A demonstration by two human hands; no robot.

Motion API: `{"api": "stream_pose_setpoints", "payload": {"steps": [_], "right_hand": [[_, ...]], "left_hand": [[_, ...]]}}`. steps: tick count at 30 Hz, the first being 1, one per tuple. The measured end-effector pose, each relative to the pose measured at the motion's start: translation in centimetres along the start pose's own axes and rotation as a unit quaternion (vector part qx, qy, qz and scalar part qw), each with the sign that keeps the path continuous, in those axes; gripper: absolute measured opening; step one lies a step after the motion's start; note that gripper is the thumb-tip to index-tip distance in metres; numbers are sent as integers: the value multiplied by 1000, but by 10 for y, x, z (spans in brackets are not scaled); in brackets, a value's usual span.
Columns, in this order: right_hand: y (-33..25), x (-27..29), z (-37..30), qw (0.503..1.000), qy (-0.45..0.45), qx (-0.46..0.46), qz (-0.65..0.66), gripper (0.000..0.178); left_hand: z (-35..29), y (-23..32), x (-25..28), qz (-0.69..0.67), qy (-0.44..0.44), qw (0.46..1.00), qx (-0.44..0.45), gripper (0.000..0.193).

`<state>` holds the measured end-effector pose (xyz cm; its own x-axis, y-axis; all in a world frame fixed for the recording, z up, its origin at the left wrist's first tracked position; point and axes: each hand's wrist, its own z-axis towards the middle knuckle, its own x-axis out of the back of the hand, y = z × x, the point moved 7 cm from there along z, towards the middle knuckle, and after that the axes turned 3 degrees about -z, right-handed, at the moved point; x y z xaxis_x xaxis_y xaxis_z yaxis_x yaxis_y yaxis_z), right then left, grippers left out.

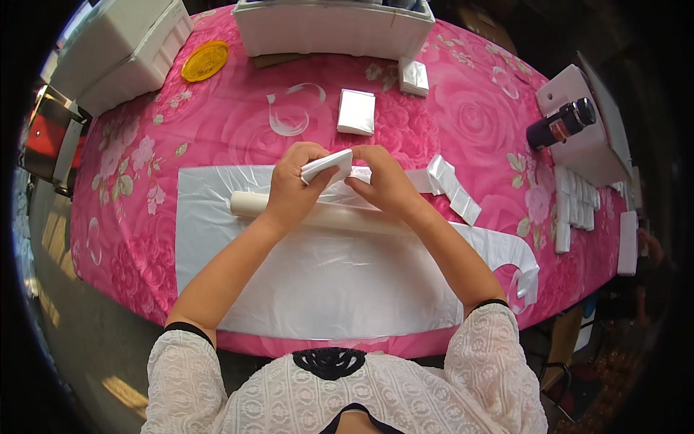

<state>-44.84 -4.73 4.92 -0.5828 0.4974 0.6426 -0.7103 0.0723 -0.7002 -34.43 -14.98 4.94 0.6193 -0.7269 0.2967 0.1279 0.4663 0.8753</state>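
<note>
My left hand (291, 184) is closed round a small flat white pad (325, 166), thumb on its upper face. At the pad's right edge my right hand (383, 179) is pinched, its fingertips on a piece of thin white plastic film. A creased film strip (454, 189) trails out past the right hand in zigzag folds. Beneath both hands lies a pale tube or roll (249, 204), partly hidden by my forearms. It rests on a large whitish plastic sheet (303, 289), which has a curved handle-shaped piece at its right end.
Two small stacks of white packets (356, 112) sit beyond my hands. White foam boxes (332, 29) line the far side, near a yellow round lid (205, 61). On the right are a dark bottle (560, 124) and rows of white packets (576, 199). Pink flowered cloth (130, 239) covers the table.
</note>
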Motion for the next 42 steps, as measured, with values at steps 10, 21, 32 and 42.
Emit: {"api": "stream_pose_setpoints", "payload": {"steps": [10, 21, 32, 42], "right_hand": [[107, 17, 71, 935, -44, -326, -131, 52], [111, 0, 65, 963, 52, -259, -56, 39], [122, -2, 60, 964, 178, -135, 144, 59], [82, 1, 68, 996, 56, 7, -64, 30]], "left_hand": [[78, -81, 51, 332, 95, 937, 48, 50], [100, -132, -48, -33, -50, 961, 270, 71], [91, -78, -59, -109, -59, 992, 32, 36], [87, -97, -62, -22, -10, 1000, 3, 53]]}}
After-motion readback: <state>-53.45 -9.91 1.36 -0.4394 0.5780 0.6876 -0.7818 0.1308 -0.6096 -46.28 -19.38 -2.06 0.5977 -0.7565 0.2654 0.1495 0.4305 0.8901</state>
